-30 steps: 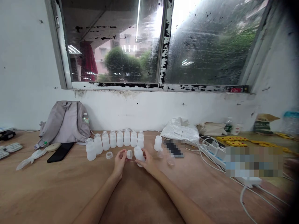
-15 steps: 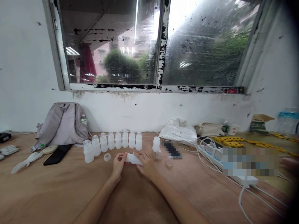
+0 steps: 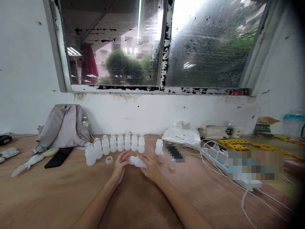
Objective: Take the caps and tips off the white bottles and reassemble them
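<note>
A milky white baby bottle [image 3: 138,162] lies on its side between my hands, its neck toward the left. My right hand [image 3: 150,166] is wrapped round its body. At the neck end, my left hand [image 3: 122,166] pinches a small translucent part [image 3: 130,159] against the bottle's mouth; the fingers partly hide it. Left of my left hand a translucent ring [image 3: 109,160] lies on the table. Beyond the hands stands a curved row of several capped white bottles [image 3: 120,143]. One bottle without a clear cap [image 3: 159,147] stands to the right, near two clear domed caps [image 3: 172,164].
At the left are a grey backpack [image 3: 64,127], a black phone [image 3: 58,158] and a plastic bag [image 3: 30,165]. To the right lie a white package [image 3: 182,135], a blurred-out phone [image 3: 175,153] and a power strip [image 3: 247,183] with trailing cables. Yellow pieces [image 3: 233,144] lie behind it.
My left hand has shifted its grip, with its fingers now over the translucent part at the bottle's mouth. The bottle has moved slightly right and shows more of its body.
</note>
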A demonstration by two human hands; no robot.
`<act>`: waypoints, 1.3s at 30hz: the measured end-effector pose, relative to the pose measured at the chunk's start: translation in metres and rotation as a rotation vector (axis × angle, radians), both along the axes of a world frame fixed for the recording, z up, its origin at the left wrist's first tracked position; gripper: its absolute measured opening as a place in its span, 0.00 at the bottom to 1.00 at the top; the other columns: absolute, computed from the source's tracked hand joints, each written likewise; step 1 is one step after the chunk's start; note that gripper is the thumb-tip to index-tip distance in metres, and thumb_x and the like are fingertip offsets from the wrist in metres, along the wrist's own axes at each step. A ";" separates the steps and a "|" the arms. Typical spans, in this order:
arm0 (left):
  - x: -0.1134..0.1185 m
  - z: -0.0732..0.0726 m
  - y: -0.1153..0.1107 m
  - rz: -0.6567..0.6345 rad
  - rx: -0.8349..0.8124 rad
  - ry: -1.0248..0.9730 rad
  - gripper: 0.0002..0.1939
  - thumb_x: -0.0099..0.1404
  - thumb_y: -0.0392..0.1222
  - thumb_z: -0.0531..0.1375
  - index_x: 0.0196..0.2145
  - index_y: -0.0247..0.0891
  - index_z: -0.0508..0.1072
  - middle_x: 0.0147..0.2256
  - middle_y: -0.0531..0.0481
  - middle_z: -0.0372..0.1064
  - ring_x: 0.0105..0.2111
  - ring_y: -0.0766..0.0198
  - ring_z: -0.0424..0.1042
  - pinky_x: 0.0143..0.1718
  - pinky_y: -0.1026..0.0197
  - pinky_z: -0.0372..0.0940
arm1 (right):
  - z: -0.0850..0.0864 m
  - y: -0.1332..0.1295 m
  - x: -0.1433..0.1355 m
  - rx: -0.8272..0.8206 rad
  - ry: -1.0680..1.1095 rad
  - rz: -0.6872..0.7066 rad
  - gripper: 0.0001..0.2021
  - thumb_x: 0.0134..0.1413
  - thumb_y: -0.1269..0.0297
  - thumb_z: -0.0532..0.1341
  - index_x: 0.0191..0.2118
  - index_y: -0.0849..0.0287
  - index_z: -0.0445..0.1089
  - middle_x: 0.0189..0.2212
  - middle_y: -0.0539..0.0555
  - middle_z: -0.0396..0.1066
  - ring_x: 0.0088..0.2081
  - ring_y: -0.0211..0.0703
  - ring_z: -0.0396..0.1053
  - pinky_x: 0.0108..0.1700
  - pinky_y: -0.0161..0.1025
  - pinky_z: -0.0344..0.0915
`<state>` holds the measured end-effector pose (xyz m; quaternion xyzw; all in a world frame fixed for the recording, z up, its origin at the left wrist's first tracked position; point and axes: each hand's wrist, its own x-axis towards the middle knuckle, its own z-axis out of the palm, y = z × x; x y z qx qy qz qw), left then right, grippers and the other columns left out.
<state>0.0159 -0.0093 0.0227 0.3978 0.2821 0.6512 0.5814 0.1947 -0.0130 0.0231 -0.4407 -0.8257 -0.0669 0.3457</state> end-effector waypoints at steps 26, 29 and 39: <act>0.000 -0.012 0.009 0.090 -0.222 0.135 0.19 0.45 0.42 0.65 0.36 0.35 0.67 0.28 0.50 0.68 0.25 0.69 0.67 0.26 0.66 0.59 | -0.003 0.000 -0.002 -0.049 -0.071 -0.067 0.28 0.41 0.70 0.60 0.53 0.50 0.60 0.43 0.56 0.64 0.45 0.49 0.59 0.48 0.46 0.55; -0.001 -0.012 0.009 0.034 -0.152 0.088 0.23 0.40 0.37 0.67 0.36 0.34 0.67 0.28 0.49 0.70 0.29 0.67 0.69 0.32 0.65 0.61 | -0.002 -0.001 -0.002 -0.060 -0.051 -0.065 0.27 0.42 0.69 0.59 0.53 0.52 0.60 0.42 0.56 0.65 0.45 0.49 0.59 0.48 0.46 0.55; 0.009 -0.009 -0.002 -0.118 -0.057 0.191 0.20 0.49 0.50 0.63 0.35 0.32 0.72 0.34 0.45 0.71 0.35 0.61 0.68 0.38 0.62 0.60 | -0.001 -0.006 -0.007 -0.184 0.158 0.094 0.28 0.44 0.64 0.60 0.54 0.54 0.57 0.44 0.56 0.65 0.45 0.49 0.61 0.48 0.46 0.57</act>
